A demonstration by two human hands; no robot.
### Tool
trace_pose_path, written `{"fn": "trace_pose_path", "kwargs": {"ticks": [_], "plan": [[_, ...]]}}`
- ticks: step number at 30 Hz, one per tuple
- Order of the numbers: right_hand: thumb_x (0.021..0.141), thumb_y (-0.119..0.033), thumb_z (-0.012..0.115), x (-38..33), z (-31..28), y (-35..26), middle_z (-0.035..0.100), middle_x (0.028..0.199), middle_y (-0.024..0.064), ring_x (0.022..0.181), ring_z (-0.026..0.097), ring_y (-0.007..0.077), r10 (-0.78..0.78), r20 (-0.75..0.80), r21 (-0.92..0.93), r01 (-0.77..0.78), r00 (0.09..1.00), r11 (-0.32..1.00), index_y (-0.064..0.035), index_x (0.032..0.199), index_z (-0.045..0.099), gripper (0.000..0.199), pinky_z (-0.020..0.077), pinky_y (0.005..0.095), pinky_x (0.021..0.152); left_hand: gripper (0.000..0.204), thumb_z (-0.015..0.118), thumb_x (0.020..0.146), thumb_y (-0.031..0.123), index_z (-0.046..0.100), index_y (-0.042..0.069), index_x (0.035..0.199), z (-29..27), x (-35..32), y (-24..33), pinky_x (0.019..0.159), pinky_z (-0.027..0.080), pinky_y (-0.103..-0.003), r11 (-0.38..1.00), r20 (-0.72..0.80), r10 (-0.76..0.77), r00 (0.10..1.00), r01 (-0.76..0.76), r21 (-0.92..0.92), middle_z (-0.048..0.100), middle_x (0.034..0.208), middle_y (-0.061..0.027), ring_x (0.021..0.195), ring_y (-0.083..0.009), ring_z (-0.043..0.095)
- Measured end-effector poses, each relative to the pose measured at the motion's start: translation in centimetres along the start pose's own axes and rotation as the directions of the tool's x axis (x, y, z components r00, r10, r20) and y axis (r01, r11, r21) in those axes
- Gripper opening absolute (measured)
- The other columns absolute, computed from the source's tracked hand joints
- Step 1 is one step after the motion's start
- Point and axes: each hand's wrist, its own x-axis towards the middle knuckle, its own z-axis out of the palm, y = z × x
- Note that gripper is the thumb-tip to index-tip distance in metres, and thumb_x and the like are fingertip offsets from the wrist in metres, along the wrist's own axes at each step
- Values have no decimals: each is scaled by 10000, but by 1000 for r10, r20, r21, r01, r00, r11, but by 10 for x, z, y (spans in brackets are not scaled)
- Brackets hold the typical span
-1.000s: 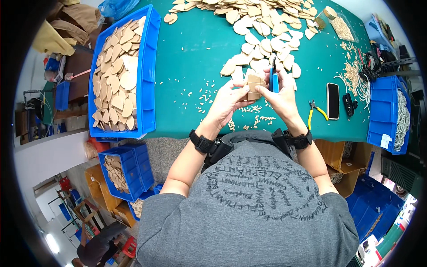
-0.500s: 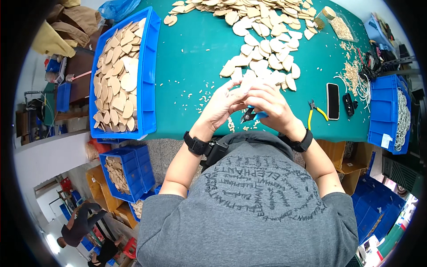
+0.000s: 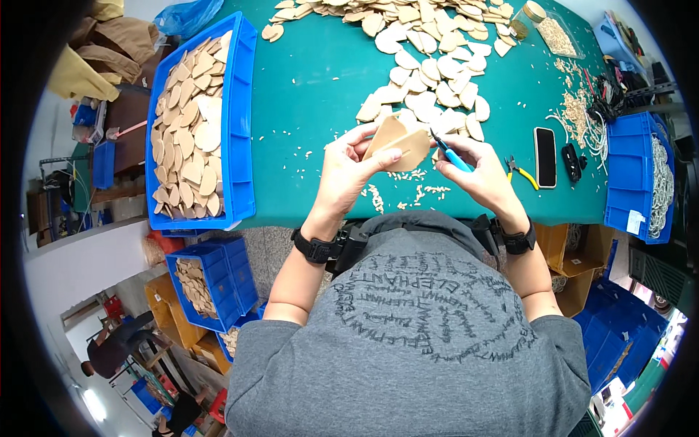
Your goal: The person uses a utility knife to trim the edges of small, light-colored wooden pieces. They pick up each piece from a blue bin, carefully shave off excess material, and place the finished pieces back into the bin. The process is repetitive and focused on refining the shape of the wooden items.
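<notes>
My left hand (image 3: 348, 173) is closed on a flat tan rounded piece (image 3: 413, 151), its thumb across the front. It shows two leaf-like faces spread apart at the top; whether these are one folded piece or two, I cannot tell. My right hand (image 3: 477, 171) grips blue-handled nippers (image 3: 457, 160), whose dark jaws point up and to the left, close to the tan piece's right edge. Just beyond both hands, many similar half-round pieces (image 3: 429, 98) lie loosely spread on the green table (image 3: 306, 95). Small pale scraps (image 3: 431, 191) are scattered below the held piece.
On the left stands a blue crate (image 3: 239, 124) full of tan pieces. To the right lie yellow-handled pliers (image 3: 523, 175), a phone (image 3: 545, 158) and a small black device (image 3: 570, 162). A blue bin (image 3: 626, 182) with pale cord stands at the right edge. A jar (image 3: 529, 16) sits far right.
My hands have moved apart, the right one going right with the nippers. The nippers have swung from pointing left to pointing up. The tan piece now shows plainly with its faces spread.
</notes>
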Motion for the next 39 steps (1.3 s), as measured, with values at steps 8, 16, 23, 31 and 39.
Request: {"fn": "trace_pose_path", "kwargs": {"ticks": [8,16,23,31,39], "plan": [[762,-117,620,1,-5,-3,589,769,-5,654,494,44,9,13,-131,-8,1000,991,-41,1090,632,336,424,200,596,497,723,751,13,516,-66,1197,1,1,3,769,532,-261,1000,15,8,1000,-9,27,648,1031,-132,902,-141,633],[768,-65,609,3,-9,0,549,725,-34,656,450,25,2,20,-184,2,1000,983,-15,981,664,225,376,178,579,485,720,756,16,522,-68,1190,0,0,0,753,535,-253,998,5,27,1000,-27,53,656,1004,-131,869,-139,641],[757,-61,591,3,-11,-6,549,720,-36,642,448,22,30,53,-185,-20,998,983,-17,965,665,226,370,181,564,476,707,754,-7,518,-79,1185,2,1,2,780,544,-286,998,13,12,1000,-13,58,643,1041,-149,911,-167,639],[749,-88,590,7,-10,5,570,723,-20,639,466,32,38,47,-95,-33,998,995,-13,945,665,224,379,186,569,472,712,766,15,521,-73,1190,2,2,0,751,540,-261,999,8,14,1000,-14,52,647,1029,-133,891,-147,637],[755,-134,604,7,-12,9,622,772,1,643,503,42,36,46,-110,-31,998,993,-35,1023,665,292,424,208,574,514,712,760,27,509,-60,1224,-4,3,1,830,513,-291,997,64,-47,997,43,66,614,1117,-135,972,-167,610]]}}
